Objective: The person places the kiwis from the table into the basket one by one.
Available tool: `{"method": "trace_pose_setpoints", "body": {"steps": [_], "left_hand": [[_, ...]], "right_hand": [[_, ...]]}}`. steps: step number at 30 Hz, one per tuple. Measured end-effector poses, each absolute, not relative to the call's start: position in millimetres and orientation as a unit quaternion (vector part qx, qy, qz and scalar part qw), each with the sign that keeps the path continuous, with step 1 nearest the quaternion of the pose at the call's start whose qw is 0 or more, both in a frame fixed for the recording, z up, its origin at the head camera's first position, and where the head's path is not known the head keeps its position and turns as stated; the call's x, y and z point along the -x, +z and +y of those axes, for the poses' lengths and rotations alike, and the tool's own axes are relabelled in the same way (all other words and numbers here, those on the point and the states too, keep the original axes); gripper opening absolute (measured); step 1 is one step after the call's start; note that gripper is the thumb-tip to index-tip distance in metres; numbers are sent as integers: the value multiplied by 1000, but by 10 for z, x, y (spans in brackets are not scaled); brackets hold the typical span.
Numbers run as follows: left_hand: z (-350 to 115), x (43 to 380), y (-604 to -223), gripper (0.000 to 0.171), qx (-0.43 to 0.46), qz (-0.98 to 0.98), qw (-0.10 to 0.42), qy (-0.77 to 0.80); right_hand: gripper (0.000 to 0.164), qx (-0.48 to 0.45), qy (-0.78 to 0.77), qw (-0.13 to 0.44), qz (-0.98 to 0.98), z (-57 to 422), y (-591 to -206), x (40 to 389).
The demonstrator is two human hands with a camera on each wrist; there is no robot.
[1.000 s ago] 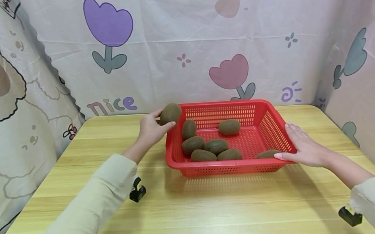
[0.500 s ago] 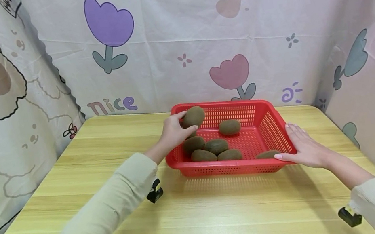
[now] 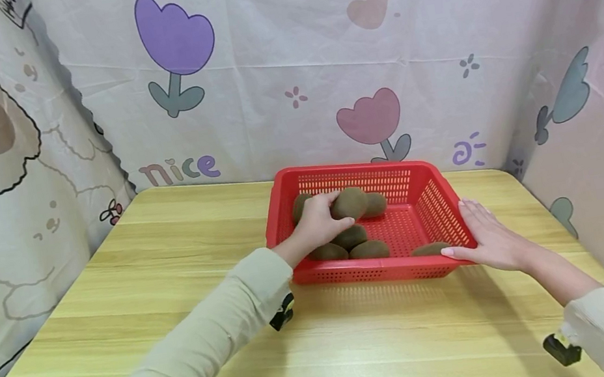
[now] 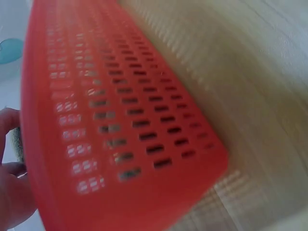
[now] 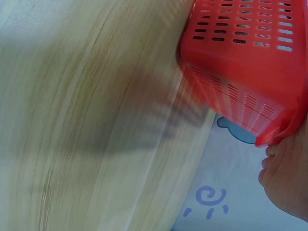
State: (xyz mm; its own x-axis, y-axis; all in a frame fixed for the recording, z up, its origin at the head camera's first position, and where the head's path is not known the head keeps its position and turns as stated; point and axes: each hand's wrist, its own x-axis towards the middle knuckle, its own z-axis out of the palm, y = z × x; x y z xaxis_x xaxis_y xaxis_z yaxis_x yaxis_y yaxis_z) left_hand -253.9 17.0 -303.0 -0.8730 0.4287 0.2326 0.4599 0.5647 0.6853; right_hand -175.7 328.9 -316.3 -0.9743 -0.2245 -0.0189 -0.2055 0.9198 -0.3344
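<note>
In the head view, a red plastic basket (image 3: 351,272) with slotted walls stands on the table. Several brown kiwis lie in it, mostly toward its left side, with one kiwi (image 3: 430,248) by the front right. My left hand (image 3: 316,222) reaches over the left part of the basket and grips a kiwi (image 3: 349,204) between thumb and fingers. Behind the basket wall in the left wrist view, part of that hand (image 4: 14,187) shows. My right hand (image 3: 493,237) rests on the basket's right rim with fingers straight, thumb on the front corner.
The basket stands on a pale wooden table (image 3: 375,348). A printed cloth (image 3: 272,74) with flowers hangs behind and along both sides. A small black device hangs at each sleeve cuff.
My left hand has carried the kiwi rightward and down, from over the basket's left rim to inside it, near another kiwi. The right hand and the basket have stayed put.
</note>
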Motion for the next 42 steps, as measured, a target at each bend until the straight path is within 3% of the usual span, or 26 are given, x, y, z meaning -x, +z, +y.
{"method": "trace_pose_setpoints", "body": {"steps": [8, 24, 29, 31, 42], "left_hand": [[436, 2502, -3127, 54, 294, -896, -22, -332], [695, 2493, -3201, 25, 312, -916, -47, -247], [679, 2485, -3198, 39, 322, -911, -61, -250], [648, 2484, -3186, 46, 325, -909, -58, -255], [311, 2455, -3159, 45, 320, -896, 5, -309]], "right_hand": [[109, 105, -173, 31, 979, 3280, -3182, 1754], [108, 102, -179, 34, 978, 3228, -3180, 1759], [108, 103, -180, 34, 978, 3218, -3188, 1766], [108, 106, -179, 33, 978, 3216, -3191, 1772], [108, 116, -183, 31, 976, 3245, -3185, 1796]]}}
